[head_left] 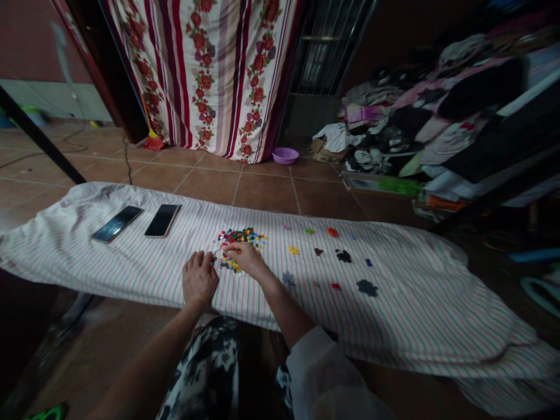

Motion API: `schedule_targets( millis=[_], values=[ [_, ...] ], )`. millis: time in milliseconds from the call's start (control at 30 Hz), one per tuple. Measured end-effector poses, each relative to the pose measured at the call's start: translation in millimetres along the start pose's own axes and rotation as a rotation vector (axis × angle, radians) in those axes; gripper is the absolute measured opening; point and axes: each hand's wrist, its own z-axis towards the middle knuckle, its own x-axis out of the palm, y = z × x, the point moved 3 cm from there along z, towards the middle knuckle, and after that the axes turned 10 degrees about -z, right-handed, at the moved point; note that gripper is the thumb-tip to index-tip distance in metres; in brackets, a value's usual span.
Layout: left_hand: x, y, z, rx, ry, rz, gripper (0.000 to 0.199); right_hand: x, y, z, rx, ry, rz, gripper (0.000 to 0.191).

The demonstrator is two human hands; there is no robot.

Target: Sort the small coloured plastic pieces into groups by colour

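A mixed pile of small colourful pieces (240, 235) lies on the striped cloth in front of me. My right hand (245, 258) reaches over this pile, thumb and fingertips drawn together among the pieces; whatever is between them is too small to make out. Beside the pile's left edge, my left hand (200, 278) rests on the cloth with its fingers laid down and holds nothing I can see. To the right are small single-colour groups: yellow pieces (293, 250), orange pieces (332, 232), black pieces (343, 256), dark grey pieces (367, 287), light grey pieces (288, 279) and red pieces (335, 286).
Two phones, a left phone (117, 224) and a right phone (163, 220), lie on the striped cloth (420, 303). Beyond it are a tiled floor (262, 189), a purple basin (285, 156), a floral curtain (219, 76) and a heap of clothes (394, 122).
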Motion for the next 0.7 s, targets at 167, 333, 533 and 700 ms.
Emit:
schedule_targets(
  millis=[167, 333, 533, 700],
  values=[
    [-1.5, -0.7, -0.6, -0.011, -0.005, -0.002, 0.034, -4.4, -9.9, -1.6, 0.170, 0.053, 0.422, 0.013],
    [-2.8, -0.9, -0.5, -0.012, -0.002, -0.003, 0.035, -12.5, -16.0, -7.5, 0.205, 0.054, 0.638, 0.018],
    [-2.5, -0.3, 0.0, -0.008, 0.015, -0.003, 0.035, -24.5, -23.7, -14.4, 0.193, 0.023, 0.598, 0.026],
    [-3.8, -1.6, 0.4, -0.004, 0.010, -0.002, 0.036, -38.3, -23.9, -24.0, 0.225, -0.004, 0.581, 0.023]
  ],
)
